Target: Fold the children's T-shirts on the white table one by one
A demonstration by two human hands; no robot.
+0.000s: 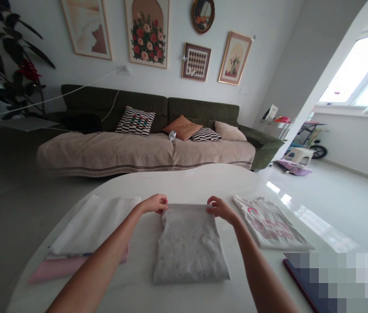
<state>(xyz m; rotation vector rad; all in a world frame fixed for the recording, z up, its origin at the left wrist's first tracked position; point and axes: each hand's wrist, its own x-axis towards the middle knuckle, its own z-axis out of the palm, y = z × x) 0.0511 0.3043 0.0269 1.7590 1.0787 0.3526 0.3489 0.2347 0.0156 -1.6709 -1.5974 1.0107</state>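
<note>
Grey folded fabric rectangle (190,243) on rounded white table (187,187); left hand (155,203), right hand (220,208) pinching far corners. Best: equal tension, edge straight, creases smoothed outward.

On my feed, I register the grey garment (190,243) as matt, creased cloth; the tabletop (184,186), smooth; the floor (350,200), glossy; the sofa throw (138,150), matt, plush-looking fabric.

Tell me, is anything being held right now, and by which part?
Yes, the grey folded cloth: the left hand pinches its far left corner, the right hand its far right corner.
</note>
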